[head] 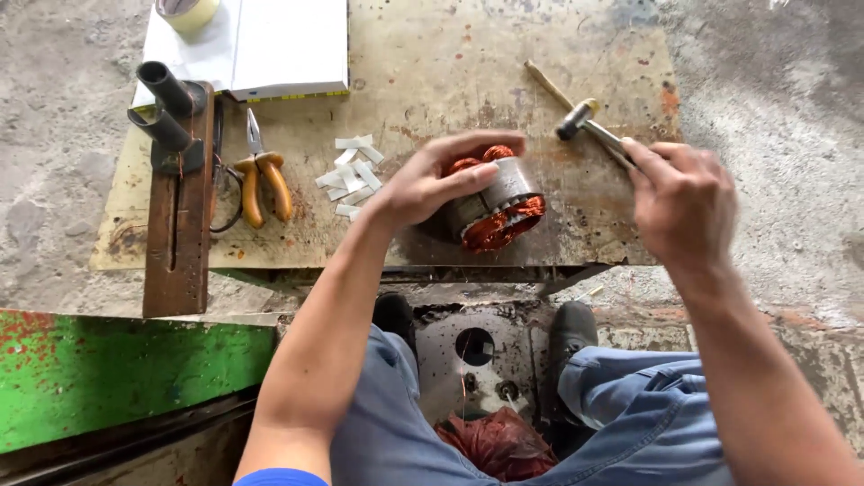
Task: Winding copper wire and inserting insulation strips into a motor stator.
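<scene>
Resting on a worn, stained board that serves as the surface (423, 63), a motor stator (497, 204) with copper windings is gripped from above by the left hand (423, 184), whose fingers are curled over its metal core. The right hand (681, 202) is closed around the handle of a small hammer (585, 121), whose head is held above the surface just beside the stator. A white box (270, 45) is seen at the far edge, with a roll of tape (186, 13) on it. Orange-handled pliers (261, 180) are laid to the left, and small white paper strips (351, 175) are scattered between pliers and stator.
</scene>
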